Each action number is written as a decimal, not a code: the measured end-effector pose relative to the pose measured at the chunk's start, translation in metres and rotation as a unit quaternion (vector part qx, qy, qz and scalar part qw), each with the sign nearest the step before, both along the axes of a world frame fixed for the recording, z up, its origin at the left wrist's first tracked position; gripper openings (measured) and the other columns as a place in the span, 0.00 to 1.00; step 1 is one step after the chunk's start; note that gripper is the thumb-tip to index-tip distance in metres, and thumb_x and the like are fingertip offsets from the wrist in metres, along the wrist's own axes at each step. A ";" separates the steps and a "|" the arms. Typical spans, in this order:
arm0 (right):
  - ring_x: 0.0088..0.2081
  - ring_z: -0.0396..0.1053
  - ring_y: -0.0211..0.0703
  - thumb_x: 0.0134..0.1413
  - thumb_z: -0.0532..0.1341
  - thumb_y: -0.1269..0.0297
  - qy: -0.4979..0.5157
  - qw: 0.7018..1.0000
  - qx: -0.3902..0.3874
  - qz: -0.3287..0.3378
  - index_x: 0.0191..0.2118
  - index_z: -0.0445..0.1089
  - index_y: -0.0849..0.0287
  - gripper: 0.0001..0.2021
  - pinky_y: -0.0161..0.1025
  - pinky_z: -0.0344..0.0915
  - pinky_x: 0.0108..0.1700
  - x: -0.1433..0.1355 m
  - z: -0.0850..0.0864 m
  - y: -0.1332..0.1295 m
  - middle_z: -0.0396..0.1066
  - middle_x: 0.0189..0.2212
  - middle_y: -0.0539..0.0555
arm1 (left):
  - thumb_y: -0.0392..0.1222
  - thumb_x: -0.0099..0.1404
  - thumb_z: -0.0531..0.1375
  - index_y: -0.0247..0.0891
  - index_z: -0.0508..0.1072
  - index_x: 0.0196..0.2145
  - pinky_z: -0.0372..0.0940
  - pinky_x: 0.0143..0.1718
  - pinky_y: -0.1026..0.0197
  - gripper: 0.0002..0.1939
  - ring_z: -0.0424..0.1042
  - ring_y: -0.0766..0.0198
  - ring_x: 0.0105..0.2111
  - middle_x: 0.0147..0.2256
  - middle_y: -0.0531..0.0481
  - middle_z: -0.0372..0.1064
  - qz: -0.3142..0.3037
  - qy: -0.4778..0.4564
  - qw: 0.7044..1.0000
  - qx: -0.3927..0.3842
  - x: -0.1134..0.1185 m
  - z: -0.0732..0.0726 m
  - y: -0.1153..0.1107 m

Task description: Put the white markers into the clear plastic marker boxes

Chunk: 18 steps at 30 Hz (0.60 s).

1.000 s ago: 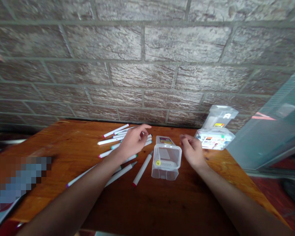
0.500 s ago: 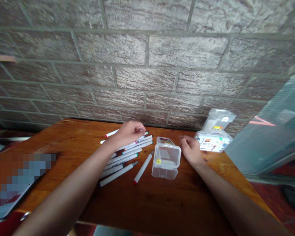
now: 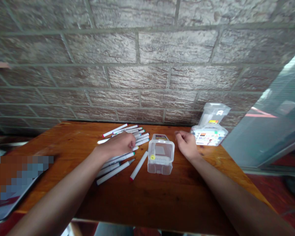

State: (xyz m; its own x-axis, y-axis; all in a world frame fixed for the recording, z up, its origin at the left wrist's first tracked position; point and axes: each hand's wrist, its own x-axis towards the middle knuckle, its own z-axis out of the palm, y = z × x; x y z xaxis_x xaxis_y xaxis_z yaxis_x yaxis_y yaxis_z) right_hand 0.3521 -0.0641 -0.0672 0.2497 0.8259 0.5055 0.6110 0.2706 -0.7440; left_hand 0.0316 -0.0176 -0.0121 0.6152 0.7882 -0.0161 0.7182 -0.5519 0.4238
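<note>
My left hand (image 3: 119,144) lies over a loose pile of white markers (image 3: 115,170) with coloured ends. Its fingers curl downward, and whatever they grip is hidden beneath the hand. One red-ended marker (image 3: 139,166) lies apart from the pile, beside a clear plastic box (image 3: 159,168). The lid (image 3: 161,150) of this box is raised and bears a yellow round sticker. To the right of the box, my right hand (image 3: 186,143) rests in a loose fist with nothing visible in it. Near its knuckles stands a second clear case (image 3: 208,136) with a printed label.
The second case has its clear lid (image 3: 215,113) tilted up against the brick wall (image 3: 152,78). A wooden table (image 3: 162,200) carries everything. At its left edge lies a flat object with a blurred-out surface (image 3: 19,186). A glass panel (image 3: 267,121) stands on the right.
My left hand has come back toward me over the pile, its fingers now curled down, uncovering markers at the far side. My right hand stays beside the box. The view has shifted slightly.
</note>
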 end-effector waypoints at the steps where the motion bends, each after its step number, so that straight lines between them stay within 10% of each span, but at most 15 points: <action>1: 0.22 0.57 0.39 0.62 0.56 0.50 -0.001 1.000 0.000 0.001 0.19 0.58 0.53 0.22 0.40 0.53 0.28 0.000 0.000 0.000 0.57 0.16 0.47 | 0.31 0.53 0.63 0.42 0.79 0.27 0.56 0.25 0.62 0.07 0.75 0.59 0.26 0.26 0.51 0.78 0.005 0.007 1.000 0.013 0.001 0.000 -0.002; 18: 0.22 0.56 0.38 0.63 0.55 0.52 -0.011 1.000 0.005 0.007 0.18 0.56 0.53 0.23 0.40 0.52 0.28 -0.002 0.002 -0.001 0.56 0.16 0.47 | 0.33 0.58 0.62 0.42 0.80 0.28 0.57 0.27 0.63 0.07 0.75 0.60 0.28 0.27 0.52 0.76 -0.024 0.002 0.999 0.028 -0.002 0.009 -0.006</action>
State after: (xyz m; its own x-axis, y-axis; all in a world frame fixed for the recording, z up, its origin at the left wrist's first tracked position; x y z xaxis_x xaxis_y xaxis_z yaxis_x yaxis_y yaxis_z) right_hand 0.3502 -0.0654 -0.0655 0.2277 0.8244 0.5182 0.6228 0.2858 -0.7283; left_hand 0.0292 -0.0237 -0.0033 0.6517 0.7581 0.0236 0.6927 -0.6076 0.3886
